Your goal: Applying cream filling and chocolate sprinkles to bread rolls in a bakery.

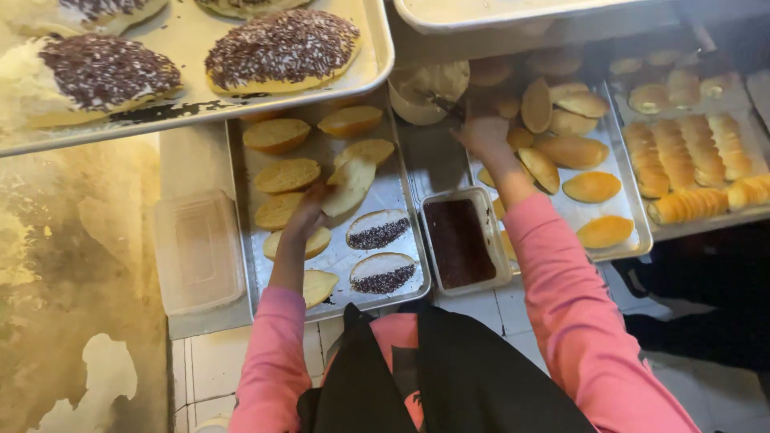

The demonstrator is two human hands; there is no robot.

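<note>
Left hand (309, 210) grips a bun half (350, 184); right hand (482, 135) reaches forward.

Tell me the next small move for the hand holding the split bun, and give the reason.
Probably the left hand should lay its split bun flat on the metal tray, cut face up. It is tilted above the tray's plain halves, while the right hand holds a dark tool at the pale cream tub. Two finished halves already carry chocolate sprinkles, so this one seems next for filling.
</note>
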